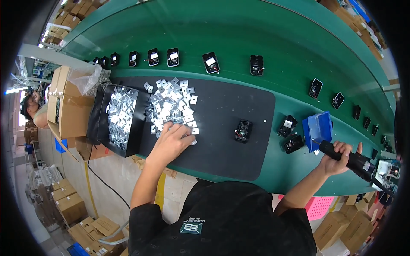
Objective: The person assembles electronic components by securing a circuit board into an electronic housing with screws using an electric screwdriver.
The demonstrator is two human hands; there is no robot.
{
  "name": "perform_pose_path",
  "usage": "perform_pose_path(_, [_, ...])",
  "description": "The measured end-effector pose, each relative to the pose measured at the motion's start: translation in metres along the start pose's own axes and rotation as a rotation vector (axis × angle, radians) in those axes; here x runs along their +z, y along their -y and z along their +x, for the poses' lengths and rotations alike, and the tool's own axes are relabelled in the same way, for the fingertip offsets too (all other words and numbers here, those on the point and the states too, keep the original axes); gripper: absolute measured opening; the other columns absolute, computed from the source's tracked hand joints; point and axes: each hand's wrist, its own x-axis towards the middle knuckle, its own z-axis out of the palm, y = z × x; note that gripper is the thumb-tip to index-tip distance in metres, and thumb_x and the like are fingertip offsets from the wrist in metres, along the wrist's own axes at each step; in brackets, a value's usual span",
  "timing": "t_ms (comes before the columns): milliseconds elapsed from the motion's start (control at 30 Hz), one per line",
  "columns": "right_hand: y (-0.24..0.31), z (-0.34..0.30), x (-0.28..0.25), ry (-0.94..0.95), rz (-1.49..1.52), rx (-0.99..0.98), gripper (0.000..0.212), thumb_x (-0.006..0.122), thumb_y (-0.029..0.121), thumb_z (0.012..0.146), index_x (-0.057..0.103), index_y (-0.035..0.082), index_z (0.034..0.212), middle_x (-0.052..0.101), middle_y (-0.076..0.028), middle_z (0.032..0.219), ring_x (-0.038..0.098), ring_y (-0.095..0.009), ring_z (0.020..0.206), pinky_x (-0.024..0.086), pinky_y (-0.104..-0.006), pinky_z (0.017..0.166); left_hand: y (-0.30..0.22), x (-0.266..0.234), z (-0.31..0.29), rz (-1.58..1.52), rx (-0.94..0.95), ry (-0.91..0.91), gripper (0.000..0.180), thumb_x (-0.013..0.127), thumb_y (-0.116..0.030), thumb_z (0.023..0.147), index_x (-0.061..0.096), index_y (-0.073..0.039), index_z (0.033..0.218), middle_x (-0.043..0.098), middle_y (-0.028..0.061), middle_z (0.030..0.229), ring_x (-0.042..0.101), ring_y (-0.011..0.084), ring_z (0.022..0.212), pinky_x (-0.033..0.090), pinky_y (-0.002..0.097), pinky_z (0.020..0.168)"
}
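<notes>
My left hand [173,138] is at the near edge of a loose pile of small silver metal plates [173,102], each with a hole. Its fingers are curled down, and one metal plate [194,142] shows at the thumb side; the fingertips are partly hidden. My right hand [337,160] is wrapped around a black electric screwdriver [356,165], its bit pointing left over the near edge of a blue plastic bin [318,130]. A small black device housing [243,130] lies on the dark mat [222,160] between my hands, touched by neither.
A black box [139,123] full of metal plates stands left of the pile, beside a cardboard carton [70,104]. Two housings [294,144] lie by the blue bin. Along the green conveyor [230,40] at the back sit several more housings [256,65]. A person [36,109] is at far left.
</notes>
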Motion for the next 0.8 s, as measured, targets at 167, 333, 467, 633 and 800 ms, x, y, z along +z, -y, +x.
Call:
perform_pose_path(167, [0.007, -0.005, -0.007, -0.015, -0.019, -0.016, 0.058, 0.056, 0.007, 0.081, 0.029, -0.002, 0.131, 0.049, -0.006, 0.068, 0.046, -0.014, 0.058, 0.041, -0.0305, 0.058, -0.010, 0.003, 0.014, -0.081, 0.094, 0.061, 0.019, 0.071, -0.015, 0.069, 0.063, -0.009, 0.084, 0.057, 0.0011, 0.092, 0.053, 0.0185, 0.090, 0.038, 0.0342, 0.083])
perform_pose_path(333, [0.014, -0.008, -0.008, -0.036, -0.013, -0.040, 0.058, 0.056, 0.006, 0.080, 0.029, -0.002, 0.131, 0.048, -0.006, 0.067, 0.046, -0.014, 0.057, 0.043, -0.0307, 0.059, -0.035, 0.020, 0.020, -0.244, 0.056, 0.099, 0.019, 0.072, -0.013, 0.070, 0.057, -0.007, 0.080, 0.058, 0.0046, 0.082, 0.056, 0.0230, 0.081, 0.040, 0.0345, 0.078])
perform_pose_path(467, [0.015, -0.007, -0.004, -0.033, -0.011, -0.047, 0.058, 0.057, 0.006, 0.080, 0.030, -0.001, 0.130, 0.048, -0.006, 0.066, 0.045, -0.013, 0.056, 0.043, -0.0308, 0.059, -0.047, 0.028, 0.024, -0.349, -0.098, 0.029, 0.021, 0.072, -0.009, 0.069, 0.053, -0.004, 0.078, 0.056, 0.0081, 0.075, 0.057, 0.0275, 0.076, 0.045, 0.0367, 0.069])
perform_pose_path(633, [0.015, -0.009, -0.006, -0.052, -0.027, -0.056, 0.057, 0.057, 0.006, 0.080, 0.031, -0.001, 0.130, 0.048, -0.005, 0.066, 0.045, -0.013, 0.056, 0.043, -0.0306, 0.058, -0.055, 0.032, 0.018, -0.418, -0.011, -0.088, 0.020, 0.072, -0.008, 0.069, 0.054, -0.004, 0.077, 0.055, 0.0087, 0.075, 0.056, 0.0279, 0.073, 0.045, 0.0364, 0.069])
perform_pose_path(800, [0.015, -0.007, 0.000, -0.071, -0.031, -0.067, 0.057, 0.057, 0.007, 0.080, 0.031, -0.001, 0.130, 0.048, -0.005, 0.065, 0.045, -0.013, 0.055, 0.043, -0.0304, 0.058, -0.061, 0.052, 0.004, -0.415, -0.166, -0.215, 0.021, 0.074, -0.009, 0.068, 0.058, -0.002, 0.079, 0.057, 0.0094, 0.078, 0.057, 0.0263, 0.067, 0.048, 0.0333, 0.059])
